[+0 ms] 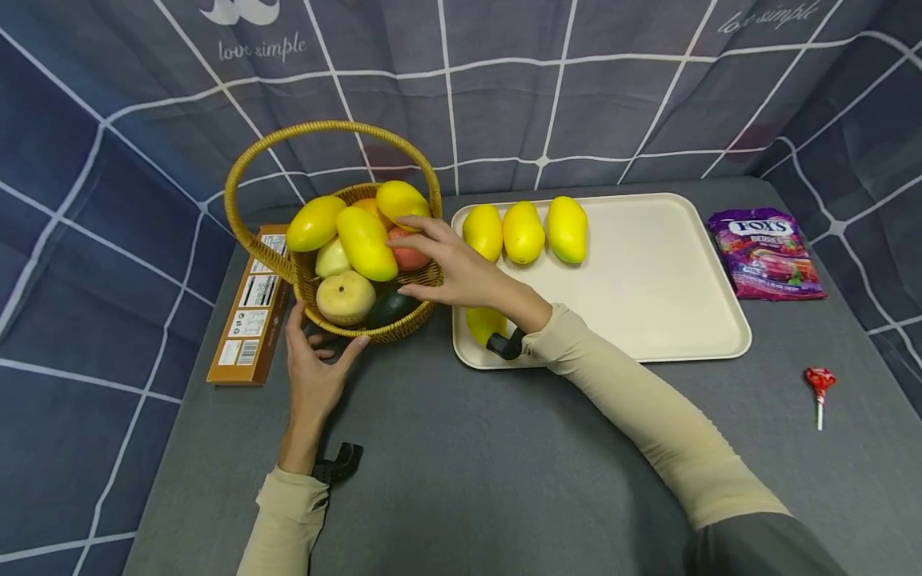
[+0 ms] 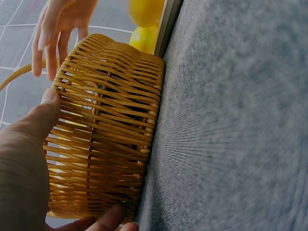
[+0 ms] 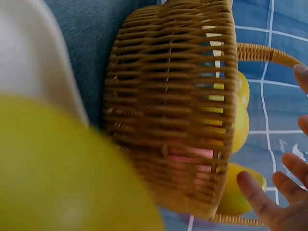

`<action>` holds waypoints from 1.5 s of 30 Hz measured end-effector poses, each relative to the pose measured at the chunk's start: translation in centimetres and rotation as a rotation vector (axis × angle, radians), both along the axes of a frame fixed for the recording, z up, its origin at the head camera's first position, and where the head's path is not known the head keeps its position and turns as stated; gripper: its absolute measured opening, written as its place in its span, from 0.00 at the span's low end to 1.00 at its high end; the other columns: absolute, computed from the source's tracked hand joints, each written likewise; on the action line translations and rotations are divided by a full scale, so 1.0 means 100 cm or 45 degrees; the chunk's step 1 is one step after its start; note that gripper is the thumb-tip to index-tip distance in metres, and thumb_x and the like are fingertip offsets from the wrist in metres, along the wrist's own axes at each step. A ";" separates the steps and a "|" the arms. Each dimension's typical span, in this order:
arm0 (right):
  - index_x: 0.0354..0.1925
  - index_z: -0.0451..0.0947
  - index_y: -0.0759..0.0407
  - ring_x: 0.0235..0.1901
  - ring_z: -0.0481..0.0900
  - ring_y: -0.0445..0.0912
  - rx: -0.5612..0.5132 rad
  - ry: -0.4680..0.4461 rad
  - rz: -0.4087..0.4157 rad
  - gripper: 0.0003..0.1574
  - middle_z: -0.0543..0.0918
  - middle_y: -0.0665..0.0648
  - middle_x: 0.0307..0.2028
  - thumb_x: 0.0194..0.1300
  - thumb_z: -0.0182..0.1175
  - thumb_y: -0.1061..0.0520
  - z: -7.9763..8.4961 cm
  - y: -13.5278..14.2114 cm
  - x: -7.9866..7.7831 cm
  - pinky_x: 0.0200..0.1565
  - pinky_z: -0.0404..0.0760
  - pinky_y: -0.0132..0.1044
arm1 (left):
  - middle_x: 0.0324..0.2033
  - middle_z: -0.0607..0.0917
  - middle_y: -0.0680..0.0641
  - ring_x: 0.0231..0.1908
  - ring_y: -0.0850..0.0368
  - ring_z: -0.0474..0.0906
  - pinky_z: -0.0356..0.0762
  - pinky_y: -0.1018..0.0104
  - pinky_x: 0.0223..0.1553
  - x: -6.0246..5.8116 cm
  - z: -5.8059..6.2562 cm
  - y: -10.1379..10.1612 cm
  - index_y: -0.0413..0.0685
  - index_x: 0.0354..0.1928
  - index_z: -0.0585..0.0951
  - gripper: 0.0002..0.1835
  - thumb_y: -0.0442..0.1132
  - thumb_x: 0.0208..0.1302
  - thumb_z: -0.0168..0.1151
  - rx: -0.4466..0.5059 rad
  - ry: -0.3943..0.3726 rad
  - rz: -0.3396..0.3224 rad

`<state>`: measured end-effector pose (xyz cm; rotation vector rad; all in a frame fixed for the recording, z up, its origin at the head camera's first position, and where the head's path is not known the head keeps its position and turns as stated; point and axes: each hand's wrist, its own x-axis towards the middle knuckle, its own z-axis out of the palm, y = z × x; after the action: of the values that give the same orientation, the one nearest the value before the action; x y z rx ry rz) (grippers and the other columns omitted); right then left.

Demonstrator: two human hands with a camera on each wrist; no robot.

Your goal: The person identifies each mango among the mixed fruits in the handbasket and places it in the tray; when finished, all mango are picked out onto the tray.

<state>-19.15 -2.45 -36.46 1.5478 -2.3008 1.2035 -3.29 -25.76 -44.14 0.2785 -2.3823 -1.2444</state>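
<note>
A wicker basket [image 1: 403,326] with a tall arched handle holds several fruits. Yellow mangoes [image 1: 366,244] top the pile, over a round pale-yellow fruit [image 1: 346,298], a reddish fruit [image 1: 410,254] and a dark green fruit [image 1: 391,307]. My left hand [image 1: 315,372] grips the basket's near left side, thumb at the rim and fingers along the wall in the left wrist view. Over the basket's right rim, my right hand [image 1: 457,264] reaches with fingers spread and nothing held, fingertips close to the mangoes. Its wrist hides part of a mango [image 1: 484,324] on the tray.
Right of the basket lies a cream tray [image 1: 648,280], with three mangoes [image 1: 524,232] in a row at its back left. A brown box [image 1: 248,320] lies left of the basket. Farther right are a purple candy bag [image 1: 767,254] and a red lollipop [image 1: 819,382].
</note>
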 end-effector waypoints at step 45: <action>0.72 0.63 0.46 0.77 0.39 0.58 0.498 -0.148 -0.021 0.44 0.40 0.62 0.78 0.61 0.68 0.50 0.001 -0.072 -0.022 0.72 0.58 0.51 | 0.73 0.57 0.46 0.49 0.46 0.73 0.71 0.67 0.41 0.000 0.002 0.000 0.56 0.77 0.50 0.56 0.45 0.53 0.76 -0.022 -0.045 0.009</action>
<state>-21.39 -9.70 -36.32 1.6019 -2.7487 0.8975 -3.27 -25.77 -43.89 0.3058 -2.4191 -1.2246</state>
